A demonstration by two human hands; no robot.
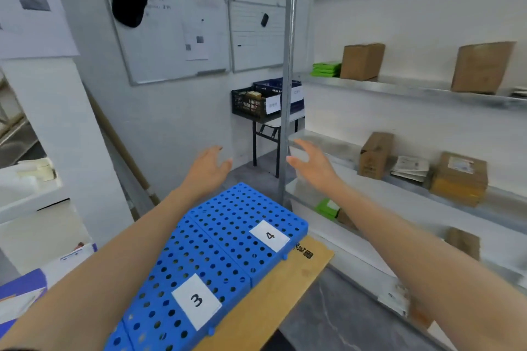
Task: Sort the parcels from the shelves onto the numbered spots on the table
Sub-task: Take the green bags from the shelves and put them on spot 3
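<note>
Both arms reach forward over the blue perforated pads on the wooden table. White labels mark spot 3 and spot 4, both bare. My left hand and my right hand are in the air with fingers spread, holding nothing. On the metal shelves to the right stand brown cardboard parcels, green packets and a flat white packet.
A grey upright shelf post stands just between my right hand and the wall. Behind it a small black-legged table carries two dark crates. Whiteboards hang on the far wall. White furniture and papers lie to the left.
</note>
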